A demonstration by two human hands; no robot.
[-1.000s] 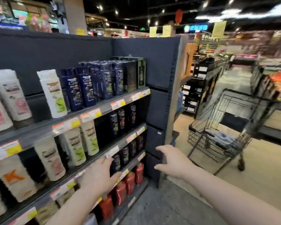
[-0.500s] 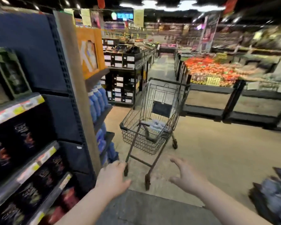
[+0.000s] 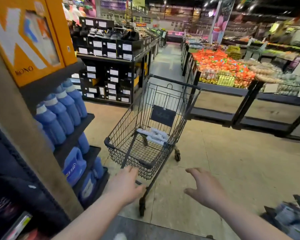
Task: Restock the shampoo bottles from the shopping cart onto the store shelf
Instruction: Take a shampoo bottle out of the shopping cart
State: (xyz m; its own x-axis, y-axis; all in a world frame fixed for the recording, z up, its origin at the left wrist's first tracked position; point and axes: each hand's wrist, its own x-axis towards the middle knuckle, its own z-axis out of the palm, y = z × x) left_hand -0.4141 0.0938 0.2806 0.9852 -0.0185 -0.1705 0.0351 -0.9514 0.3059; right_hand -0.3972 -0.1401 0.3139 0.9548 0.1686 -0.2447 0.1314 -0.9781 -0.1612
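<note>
A dark wire shopping cart [image 3: 128, 135] stands on the tan floor straight ahead. Several white shampoo bottles [image 3: 156, 135] lie in its basket toward the far end. My left hand [image 3: 126, 186] reaches out with relaxed fingers, just in front of the cart's near lower corner, holding nothing. My right hand [image 3: 203, 187] is spread open over the floor to the right of the cart, apart from it. The shampoo shelf [image 3: 10, 213] shows only as a dark sliver at the lower left.
A shelf end with blue detergent bottles [image 3: 62, 111] and an orange box [image 3: 29, 37] stands close on my left. Black stacked boxes [image 3: 111, 75] lie behind the cart, a produce stand [image 3: 223, 71] to the right. A blurred dark bin [image 3: 291, 217] sits lower right.
My view has swung right, away from the shampoo shelf toward the cart. The cart now looks nearer, and both hands have come forward toward it.
</note>
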